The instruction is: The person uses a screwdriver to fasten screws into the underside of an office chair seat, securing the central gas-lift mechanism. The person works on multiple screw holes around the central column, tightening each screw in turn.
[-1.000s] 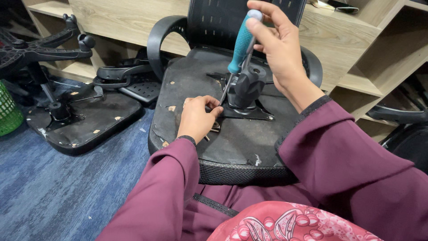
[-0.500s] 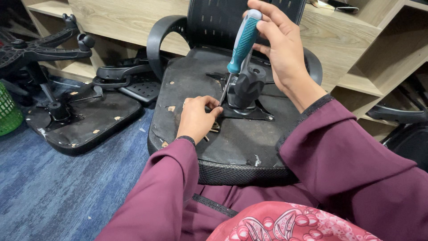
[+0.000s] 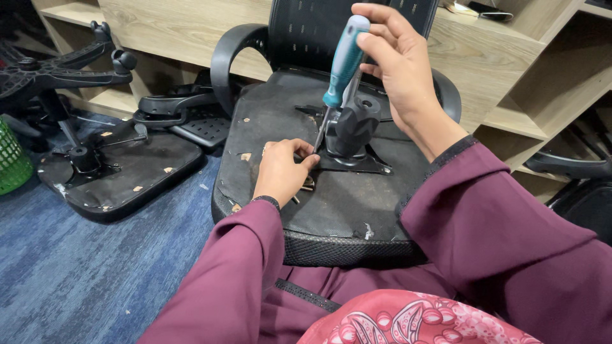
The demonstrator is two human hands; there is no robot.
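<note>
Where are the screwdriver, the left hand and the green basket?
screwdriver (image 3: 344, 60): head view, on its teal handle.
left hand (image 3: 280, 172): head view, back of the hand.
green basket (image 3: 11, 162): head view, its ribbed wall.

This looks like an office storeroom or chair-repair workshop. Light wooden shelving (image 3: 191, 25) runs across the top of the frame and down the right side, above a blue carpeted floor (image 3: 76, 274). An upturned black office chair seat (image 3: 331, 204) fills the centre, another detached black seat pan (image 3: 121, 172) lies at left, and a black five-star wheeled chair base (image 3: 57, 67) sits upper left beside a green mesh basket (image 3: 11, 159)
</note>
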